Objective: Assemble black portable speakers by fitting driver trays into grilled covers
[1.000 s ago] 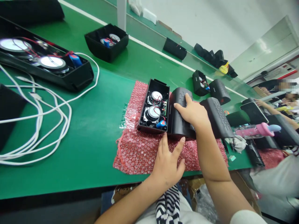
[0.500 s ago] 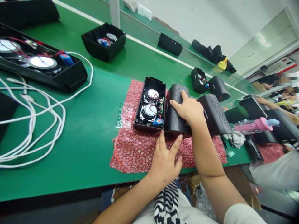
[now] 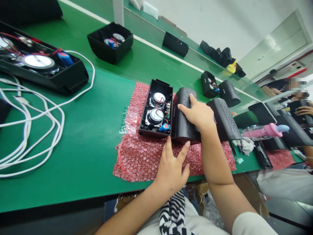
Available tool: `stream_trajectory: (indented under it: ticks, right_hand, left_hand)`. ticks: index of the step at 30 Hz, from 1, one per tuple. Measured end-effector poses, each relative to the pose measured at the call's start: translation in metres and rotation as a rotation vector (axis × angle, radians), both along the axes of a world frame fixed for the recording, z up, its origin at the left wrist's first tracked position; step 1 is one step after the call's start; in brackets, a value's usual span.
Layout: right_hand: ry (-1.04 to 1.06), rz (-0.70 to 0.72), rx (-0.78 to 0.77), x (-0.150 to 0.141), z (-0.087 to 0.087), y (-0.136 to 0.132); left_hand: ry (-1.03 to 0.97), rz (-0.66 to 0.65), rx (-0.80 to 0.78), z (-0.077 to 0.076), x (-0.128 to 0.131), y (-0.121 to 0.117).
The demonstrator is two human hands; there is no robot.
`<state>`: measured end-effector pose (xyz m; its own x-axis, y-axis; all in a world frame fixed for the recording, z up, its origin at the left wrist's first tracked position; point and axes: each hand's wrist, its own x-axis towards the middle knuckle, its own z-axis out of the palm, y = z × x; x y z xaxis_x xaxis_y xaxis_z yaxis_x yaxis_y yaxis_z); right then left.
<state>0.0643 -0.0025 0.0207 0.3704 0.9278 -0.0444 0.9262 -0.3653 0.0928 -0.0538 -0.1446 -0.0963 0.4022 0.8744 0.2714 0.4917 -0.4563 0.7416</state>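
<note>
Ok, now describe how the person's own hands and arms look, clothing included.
The left hand and right hand are ungloved, with no rings or watch visible. A plain whitish short sleeve covers the right upper arm; no left sleeve shows.

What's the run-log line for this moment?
left hand: at open speaker box, near edge | right hand: on black cover | box and cover: side by side on red bubble wrap
</note>
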Motion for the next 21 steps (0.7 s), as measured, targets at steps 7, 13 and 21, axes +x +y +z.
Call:
stream_trajectory:
  ticks: [7, 13, 21]
  right_hand:
    - [-0.005, -0.014, -0.004, -0.0033, 0.0006, 0.0000]
    - [0.008, -0.002, 0.012, -0.0032, -0.0003, -0.0003]
    - [0.007, -0.017, 0.021, -0.0011, 0.0000, -0.0004]
  left_hand:
    - [0.002, 0.009, 0.004, 0.0008, 0.0002, -0.0003]
    - [-0.009, -0.001, -0.005, -0.0008, 0.0004, -0.0006]
    - [-0.021, 0.006, 0.002, 0.0004, 0.0000, -0.0005]
